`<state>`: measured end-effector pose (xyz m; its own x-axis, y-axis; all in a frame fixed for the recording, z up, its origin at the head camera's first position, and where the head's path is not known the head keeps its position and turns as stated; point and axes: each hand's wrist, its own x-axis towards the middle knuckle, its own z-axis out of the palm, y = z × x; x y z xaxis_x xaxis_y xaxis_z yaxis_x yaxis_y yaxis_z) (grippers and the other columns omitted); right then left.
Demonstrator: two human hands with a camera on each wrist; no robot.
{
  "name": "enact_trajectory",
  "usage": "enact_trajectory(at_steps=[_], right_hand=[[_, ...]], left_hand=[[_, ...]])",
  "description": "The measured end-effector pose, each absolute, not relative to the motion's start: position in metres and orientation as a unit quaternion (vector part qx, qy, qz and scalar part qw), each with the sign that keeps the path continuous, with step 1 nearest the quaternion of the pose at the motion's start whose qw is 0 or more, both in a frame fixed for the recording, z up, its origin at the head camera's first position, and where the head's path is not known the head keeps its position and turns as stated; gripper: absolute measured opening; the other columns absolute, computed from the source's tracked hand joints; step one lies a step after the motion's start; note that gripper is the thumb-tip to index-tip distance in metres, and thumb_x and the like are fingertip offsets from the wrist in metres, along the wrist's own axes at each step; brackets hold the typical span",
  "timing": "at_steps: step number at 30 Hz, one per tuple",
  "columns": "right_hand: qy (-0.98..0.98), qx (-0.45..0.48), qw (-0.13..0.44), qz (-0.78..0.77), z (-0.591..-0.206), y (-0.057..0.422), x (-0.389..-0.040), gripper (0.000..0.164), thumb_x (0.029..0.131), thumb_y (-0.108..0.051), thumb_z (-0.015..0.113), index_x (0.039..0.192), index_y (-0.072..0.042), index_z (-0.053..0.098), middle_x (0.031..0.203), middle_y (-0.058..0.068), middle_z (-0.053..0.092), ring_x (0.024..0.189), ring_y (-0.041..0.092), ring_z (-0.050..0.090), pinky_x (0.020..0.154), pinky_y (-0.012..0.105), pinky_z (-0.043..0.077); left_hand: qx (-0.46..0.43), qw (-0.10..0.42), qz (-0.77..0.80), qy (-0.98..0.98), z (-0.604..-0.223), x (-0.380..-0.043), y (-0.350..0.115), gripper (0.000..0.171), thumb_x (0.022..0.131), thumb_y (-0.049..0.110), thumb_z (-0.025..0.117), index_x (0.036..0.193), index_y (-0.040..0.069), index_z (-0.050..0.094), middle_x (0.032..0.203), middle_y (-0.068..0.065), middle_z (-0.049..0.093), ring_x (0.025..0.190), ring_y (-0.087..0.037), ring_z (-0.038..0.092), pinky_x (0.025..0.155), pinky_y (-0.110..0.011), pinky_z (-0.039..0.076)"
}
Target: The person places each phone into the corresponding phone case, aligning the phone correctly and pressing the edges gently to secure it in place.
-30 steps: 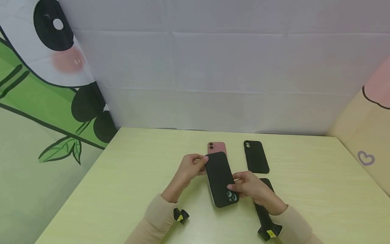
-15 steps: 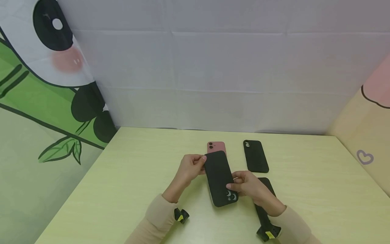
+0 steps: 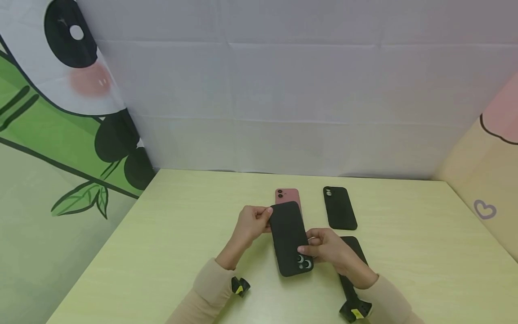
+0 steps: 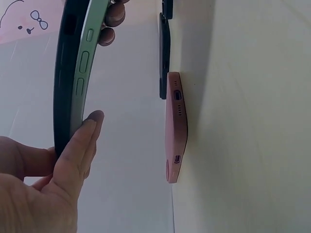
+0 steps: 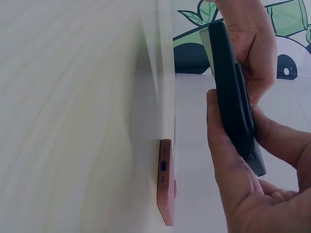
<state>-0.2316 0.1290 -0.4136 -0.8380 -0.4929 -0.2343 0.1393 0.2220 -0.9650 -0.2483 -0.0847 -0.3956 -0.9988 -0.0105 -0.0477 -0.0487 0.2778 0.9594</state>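
Note:
Above the table, both hands hold a black phone case point(image 3: 287, 234) with its camera openings toward me at the lower right. A pale green phone point(image 4: 82, 77) sits against the inside of the case, its side with the buttons exposed in the left wrist view. My left hand point(image 3: 251, 225) pinches the upper left corner between thumb and fingers. Lower down, my right hand point(image 3: 325, 245) grips the right edge near the cameras, thumb on the back and fingers underneath. A pink phone point(image 3: 290, 195) lies behind, partly hidden by the case.
At the back right lies another black phone case or cased phone point(image 3: 340, 208). Beneath the right wrist is a further black, flat item point(image 3: 353, 245), partly covered by the hand. The pale wooden table point(image 3: 182, 234) meets a white cloth wall point(image 3: 283, 148) behind.
The case and both hands have shifted slightly left, and the case has turned a little. Less of the pale edge shows along its left side. Both grips stay the same.

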Motion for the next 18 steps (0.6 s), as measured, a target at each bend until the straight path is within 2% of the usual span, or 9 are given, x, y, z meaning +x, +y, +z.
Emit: enact_trajectory(at_steps=[3,6,7,9,13,18], right_hand=[[0.737,-0.127,0.260,-0.611,-0.414,0.129,-0.234,0.026,0.085,-0.019,0.064,0.092,0.001,0.048,0.063,-0.007,0.047,0.068,0.008,0.056,0.065,0.031,0.051],[0.739,-0.124,0.244,-0.616,-0.413,0.129,-0.237,0.036,0.089,-0.026,0.060,0.104,0.005,0.052,0.083,0.002,0.062,0.080,0.014,0.063,0.074,0.035,0.053],[0.739,-0.122,0.237,-0.619,-0.412,0.129,-0.239,0.040,0.090,-0.028,0.058,0.109,0.006,0.051,0.091,0.006,0.064,0.082,0.017,0.064,0.076,0.036,0.053],[0.736,-0.111,0.225,-0.629,-0.411,0.129,-0.241,0.045,0.091,-0.030,0.056,0.117,0.007,0.049,0.095,0.009,0.062,0.083,0.017,0.062,0.076,0.036,0.053],[0.723,-0.103,0.229,-0.643,-0.408,0.128,-0.244,0.047,0.093,-0.029,0.052,0.123,0.008,0.045,0.091,0.008,0.061,0.078,0.016,0.063,0.070,0.033,0.054],[0.719,-0.108,0.228,-0.648,-0.407,0.128,-0.243,0.042,0.095,-0.024,0.049,0.121,0.009,0.046,0.084,0.003,0.061,0.073,0.014,0.062,0.065,0.029,0.054]], left_hand=[[-0.015,0.021,0.605,0.795,-0.396,-0.249,-0.085,0.027,0.093,0.012,0.053,0.107,-0.008,0.063,0.081,-0.020,0.068,0.061,-0.014,0.066,0.061,-0.030,0.055],[-0.005,0.031,0.608,0.794,-0.397,-0.249,-0.085,0.027,0.093,0.012,0.053,0.107,-0.008,0.063,0.082,-0.019,0.068,0.061,-0.014,0.065,0.062,-0.030,0.055],[-0.001,0.035,0.607,0.794,-0.397,-0.249,-0.085,0.027,0.093,0.013,0.053,0.107,-0.007,0.063,0.082,-0.019,0.068,0.061,-0.013,0.065,0.063,-0.031,0.055],[0.005,0.044,0.608,0.793,-0.397,-0.249,-0.084,0.027,0.092,0.013,0.054,0.107,-0.007,0.064,0.082,-0.019,0.068,0.060,-0.013,0.064,0.063,-0.031,0.055],[0.015,0.059,0.609,0.791,-0.397,-0.250,-0.083,0.027,0.092,0.014,0.055,0.106,-0.007,0.064,0.082,-0.018,0.068,0.058,-0.011,0.063,0.062,-0.030,0.055],[0.021,0.071,0.614,0.786,-0.399,-0.250,-0.081,0.029,0.092,0.017,0.055,0.106,-0.007,0.063,0.083,-0.017,0.068,0.059,-0.010,0.062,0.063,-0.029,0.055]])
